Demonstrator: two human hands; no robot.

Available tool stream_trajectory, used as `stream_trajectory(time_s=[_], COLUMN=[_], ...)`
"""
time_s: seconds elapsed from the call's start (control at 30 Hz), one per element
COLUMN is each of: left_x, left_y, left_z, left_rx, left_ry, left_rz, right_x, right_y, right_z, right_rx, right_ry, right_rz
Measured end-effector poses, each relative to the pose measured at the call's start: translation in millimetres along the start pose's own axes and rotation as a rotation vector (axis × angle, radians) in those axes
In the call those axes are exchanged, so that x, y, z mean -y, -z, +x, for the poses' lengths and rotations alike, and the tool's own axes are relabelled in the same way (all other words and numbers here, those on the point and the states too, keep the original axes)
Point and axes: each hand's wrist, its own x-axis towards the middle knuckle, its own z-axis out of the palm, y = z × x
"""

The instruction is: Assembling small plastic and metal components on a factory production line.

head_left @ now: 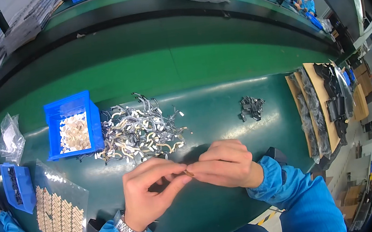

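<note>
My left hand [148,189] and my right hand [224,163] meet fingertip to fingertip over the green bench. Both pinch one small brown and gold flat part [188,173] between thumb and forefinger. Just beyond the hands lies a tangled pile of thin flat cable parts [138,131] in grey, black and gold. A wristwatch [126,228] sits on my left wrist, above a blue sleeve.
A blue bin [68,108] of pale small parts stands left of the pile. Clear bags of parts [60,212] and a smaller blue bin [19,187] lie at the left. Small black pieces [251,107] sit right of centre. Trays [323,102] line the right edge. Other blue-clad people work nearby.
</note>
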Motion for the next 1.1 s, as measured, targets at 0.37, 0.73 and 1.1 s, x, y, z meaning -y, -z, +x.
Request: stream_trajectory(time_s=[0.37,0.73,1.1], left_x=[0.4,-0.5,-0.6], left_y=[0.1,1.4,2.4], left_z=[0.4,1.1,1.1], left_rx=[-0.025,0.014,0.038], left_ry=[-0.120,-0.167,-0.172], left_rz=[0.111,0.087,0.109], right_x=[3.5,3.1,0.6], right_y=[1.9,1.5,-0.1], right_z=[6.3,4.2,3.2], right_rx=[0.014,-0.012,0.012], right_ry=[-0.008,0.020,0.016], right_rz=[-0.033,-0.014,0.043])
